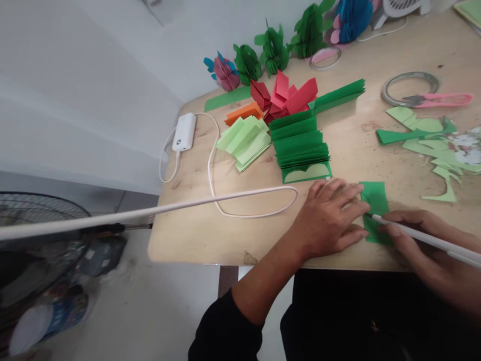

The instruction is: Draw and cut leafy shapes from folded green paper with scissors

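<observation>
A small green paper rectangle (377, 200) lies near the front edge of the wooden table. My left hand (330, 215) rests palm down at its left edge, fingers spread and fingertips touching the paper. In my right hand (428, 245) is a white pen (417, 231), gripped between thumb and fingers, its dark tip on the green paper. Just beyond my left hand sits a folded green paper stack (300, 140) with a pale green scalloped piece (307, 173) on its front fold.
Red folded papers (287, 98), light green papers (246, 140) and a white cable (255, 192) lie left and behind. Pink snips (447, 100), a tape roll (387, 90) and green scraps (424, 145) are right. Paper figures (274, 52) line the wall.
</observation>
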